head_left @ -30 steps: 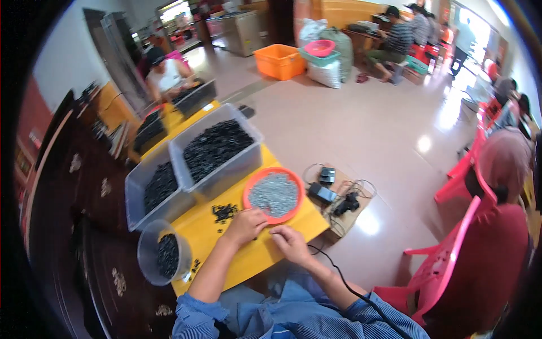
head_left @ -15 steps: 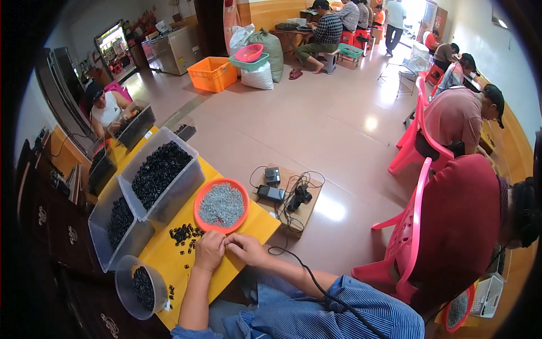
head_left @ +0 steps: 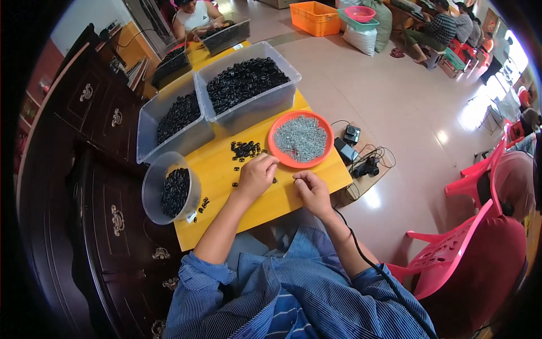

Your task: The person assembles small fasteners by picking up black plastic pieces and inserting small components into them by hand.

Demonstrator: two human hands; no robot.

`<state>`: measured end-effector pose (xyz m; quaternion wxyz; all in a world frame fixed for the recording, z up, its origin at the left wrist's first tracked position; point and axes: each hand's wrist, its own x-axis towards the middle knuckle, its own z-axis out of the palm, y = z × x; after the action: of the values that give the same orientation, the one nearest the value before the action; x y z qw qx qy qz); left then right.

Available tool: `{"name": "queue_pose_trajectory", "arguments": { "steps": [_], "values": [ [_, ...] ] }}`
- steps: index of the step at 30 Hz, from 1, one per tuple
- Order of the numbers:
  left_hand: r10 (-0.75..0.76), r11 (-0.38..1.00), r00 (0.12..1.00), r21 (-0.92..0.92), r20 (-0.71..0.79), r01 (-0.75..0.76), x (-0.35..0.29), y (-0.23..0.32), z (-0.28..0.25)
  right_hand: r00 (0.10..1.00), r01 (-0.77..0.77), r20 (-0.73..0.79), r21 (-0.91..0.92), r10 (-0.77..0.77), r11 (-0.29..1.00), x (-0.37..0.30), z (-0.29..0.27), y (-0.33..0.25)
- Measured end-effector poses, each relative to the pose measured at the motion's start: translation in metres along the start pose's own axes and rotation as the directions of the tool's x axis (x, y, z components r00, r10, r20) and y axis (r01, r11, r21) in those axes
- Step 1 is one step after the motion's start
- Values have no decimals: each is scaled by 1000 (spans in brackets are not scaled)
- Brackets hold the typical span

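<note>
On the yellow table (head_left: 226, 209), my left hand (head_left: 258, 176) is closed, fingertips together near the lower-left rim of an orange-red bowl (head_left: 298, 165). Small silvery metal pieces, which look like screws (head_left: 302, 137), fill the bowl. My right hand (head_left: 312, 192) is to the right of the left and apart from it, thumb and fingers pinched just below the bowl. Whatever either hand holds is too small or hidden to name. A loose pile of small black parts (head_left: 245, 150) lies left of the bowl, with a few scattered singly towards my left hand.
Two clear bins (head_left: 257, 110) of black parts stand at the far left, and a round clear tub (head_left: 148, 195) holds more. Beyond the table's right edge, a low board (head_left: 361, 192) carries black devices and cables. A pink chair (head_left: 440, 254) stands at right. Another person (head_left: 195, 20) works opposite.
My view has swung to the left and down. The hands, which were together at the bowl's near edge, are now apart, the right one drawn back to the right.
</note>
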<state>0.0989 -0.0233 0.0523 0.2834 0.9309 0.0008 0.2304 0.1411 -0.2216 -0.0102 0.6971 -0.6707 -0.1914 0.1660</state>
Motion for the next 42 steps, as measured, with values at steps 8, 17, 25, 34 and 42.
{"name": "queue_pose_trajectory", "arguments": {
  "steps": [8, 17, 25, 34, 42],
  "values": [
    [68, 988, 958, 116, 279, -104, -14, -5, -6, 997, -39, -52, 187, 49, 982, 3, 3, -4],
    [169, 943, 913, 208, 372, -259, -11, -10, -2, 997, -75, 18, 144, 74, 987, 3, -1, -4],
    [265, 895, 871, 231, 413, -382, -7, -3, 11, 998, -34, -46, 147, 41, 989, 3, 5, -2],
    [208, 931, 934, 233, 291, -280, -20, 3, 10, 999, -32, -22, 120, 35, 992, 2, 8, -4],
    [177, 968, 970, 147, 169, -202, -23, 26, -15, 988, -53, 143, -11, 54, 999, 5, 2, -7]
  ]
}}
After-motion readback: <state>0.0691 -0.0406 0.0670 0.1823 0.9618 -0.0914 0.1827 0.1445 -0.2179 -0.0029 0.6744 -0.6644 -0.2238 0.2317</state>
